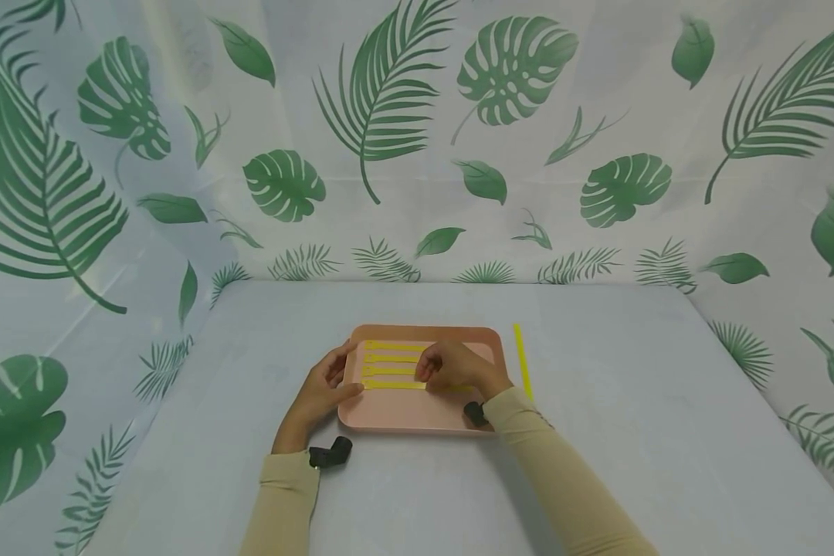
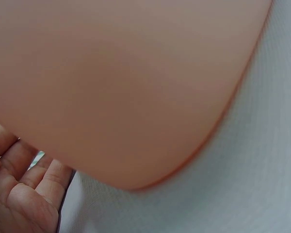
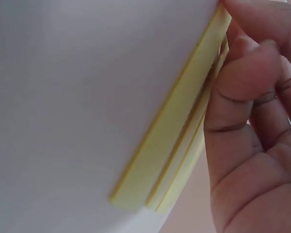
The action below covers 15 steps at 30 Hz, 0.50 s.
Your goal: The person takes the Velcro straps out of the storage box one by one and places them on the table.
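Currently gripping the pink tray (image 1: pixel 396 417) by its left edge with the left hand (image 1: pixel 320 392), with the thumb over the rim and the other fingers bent against the outside of that edge. Can see the tray resting on the white tabletop (image 1: pixel 215 479), about midway between its left and right edges, near the far edge but apart from it.

Inside the tray, can count four yellow strips (image 1: pixel 392 371) laid side by side, parallel to the tray's far edge, with slightly broader ends lined up just inside the left edge and narrow gaps in between. Reaching over their right-hand portions with the right hand (image 1: pixel 455 363), with bent fingers and tips down by the strip closest to the tray's near edge. In the right wrist view, can make out a fingertip against a strip, but cannot tell a real pinch from a mere touch. Can see a short bit of yellow to the right of this hand, in line with that same strip.

On the tabletop, just beyond the tray's right edge, can see a lone yellow strip (image 1: pixel 523 359) running roughly alongside, with its near end at the right sleeve (image 1: pixel 563 463); cannot make out the exact end. Wearing a beige left sleeve (image 1: pixel 281 494) to match. Behind the tabletop's far edge, can see a white backdrop (image 1: pixel 417 212) printed with green leaves.
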Each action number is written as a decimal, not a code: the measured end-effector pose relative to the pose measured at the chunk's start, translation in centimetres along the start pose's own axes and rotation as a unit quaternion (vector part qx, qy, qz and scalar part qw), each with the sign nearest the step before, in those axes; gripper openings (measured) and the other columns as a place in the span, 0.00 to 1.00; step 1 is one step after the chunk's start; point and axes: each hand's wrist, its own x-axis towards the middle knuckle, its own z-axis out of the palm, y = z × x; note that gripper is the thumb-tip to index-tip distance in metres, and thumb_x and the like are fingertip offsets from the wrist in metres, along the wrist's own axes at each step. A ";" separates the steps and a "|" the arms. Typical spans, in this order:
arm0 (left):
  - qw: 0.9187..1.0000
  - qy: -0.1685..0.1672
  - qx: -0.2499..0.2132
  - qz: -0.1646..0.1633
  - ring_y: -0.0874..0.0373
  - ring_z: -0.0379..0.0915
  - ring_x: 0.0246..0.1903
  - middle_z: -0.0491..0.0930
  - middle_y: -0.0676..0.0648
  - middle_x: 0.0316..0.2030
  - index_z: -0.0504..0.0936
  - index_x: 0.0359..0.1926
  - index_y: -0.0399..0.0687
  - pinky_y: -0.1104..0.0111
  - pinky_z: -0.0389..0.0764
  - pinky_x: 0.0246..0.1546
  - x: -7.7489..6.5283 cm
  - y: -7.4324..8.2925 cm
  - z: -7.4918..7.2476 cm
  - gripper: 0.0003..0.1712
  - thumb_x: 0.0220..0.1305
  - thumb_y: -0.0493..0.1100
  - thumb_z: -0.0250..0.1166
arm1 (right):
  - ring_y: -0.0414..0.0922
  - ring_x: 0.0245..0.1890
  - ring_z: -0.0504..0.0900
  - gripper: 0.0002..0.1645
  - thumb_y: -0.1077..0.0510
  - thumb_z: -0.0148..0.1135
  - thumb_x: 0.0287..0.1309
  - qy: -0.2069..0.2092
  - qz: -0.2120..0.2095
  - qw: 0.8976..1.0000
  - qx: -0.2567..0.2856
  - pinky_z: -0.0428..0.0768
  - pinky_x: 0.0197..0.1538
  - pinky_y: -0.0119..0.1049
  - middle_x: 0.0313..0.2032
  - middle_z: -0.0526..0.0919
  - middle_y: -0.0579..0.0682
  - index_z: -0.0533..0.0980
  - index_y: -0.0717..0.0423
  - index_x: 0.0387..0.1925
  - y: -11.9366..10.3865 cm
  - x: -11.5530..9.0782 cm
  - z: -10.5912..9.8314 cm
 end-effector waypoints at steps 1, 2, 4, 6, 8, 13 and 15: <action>1.000 0.000 -0.001 0.000 0.35 0.50 0.82 0.53 0.30 0.83 0.59 0.81 0.27 0.53 0.56 0.82 0.0 0.0 0.0 0.49 0.63 0.26 0.73 | 0.38 0.32 0.80 0.10 0.78 0.71 0.53 0.001 0.000 1.000 -0.003 0.82 0.39 0.27 0.32 0.88 0.49 0.86 0.66 0.36 0.0 0.0 0.0; 1.000 0.000 -0.002 0.000 0.35 0.50 0.82 0.53 0.30 0.83 0.59 0.81 0.27 0.53 0.55 0.83 0.0 0.0 0.0 0.49 0.63 0.26 0.73 | 0.38 0.31 0.79 0.10 0.78 0.71 0.53 0.002 -0.001 1.000 -0.005 0.81 0.39 0.26 0.32 0.87 0.48 0.86 0.66 0.36 0.0 0.0 0.0; 1.000 0.001 -0.003 0.002 0.35 0.50 0.82 0.52 0.30 0.83 0.60 0.81 0.27 0.53 0.55 0.82 0.0 0.0 0.0 0.49 0.63 0.26 0.73 | 0.38 0.31 0.78 0.11 0.78 0.71 0.52 0.002 -0.001 1.000 -0.011 0.81 0.38 0.26 0.31 0.86 0.47 0.86 0.65 0.35 0.1 0.0 0.1; 1.000 0.000 -0.002 0.003 0.35 0.50 0.82 0.52 0.30 0.84 0.60 0.80 0.27 0.53 0.55 0.82 0.0 0.0 0.1 0.49 0.63 0.27 0.73 | 0.38 0.30 0.78 0.11 0.79 0.72 0.52 0.002 -0.001 1.000 -0.016 0.80 0.38 0.26 0.30 0.85 0.46 0.86 0.65 0.34 0.1 0.0 0.1; 1.000 0.001 -0.003 0.004 0.35 0.50 0.82 0.51 0.31 0.84 0.60 0.81 0.28 0.54 0.56 0.82 -0.1 0.0 0.0 0.49 0.63 0.26 0.73 | 0.38 0.30 0.78 0.11 0.78 0.72 0.52 0.000 0.000 1.000 -0.017 0.80 0.37 0.26 0.29 0.84 0.46 0.85 0.64 0.34 0.1 0.0 0.1; 1.000 0.000 0.001 0.006 0.36 0.50 0.83 0.51 0.31 0.84 0.59 0.81 0.28 0.54 0.56 0.82 -0.1 0.0 -0.1 0.48 0.64 0.26 0.73 | 0.38 0.30 0.77 0.10 0.77 0.72 0.55 -0.006 -0.002 1.000 -0.022 0.80 0.38 0.27 0.29 0.84 0.45 0.85 0.63 0.34 -0.3 -0.2 -0.1; 1.000 -0.001 0.004 0.007 0.36 0.50 0.83 0.51 0.31 0.84 0.60 0.81 0.28 0.53 0.56 0.82 -0.1 0.0 -0.1 0.48 0.65 0.26 0.72 | 0.38 0.31 0.78 0.09 0.77 0.71 0.56 -0.008 -0.005 0.999 -0.030 0.80 0.40 0.27 0.30 0.85 0.45 0.86 0.63 0.34 -0.5 -0.3 -0.2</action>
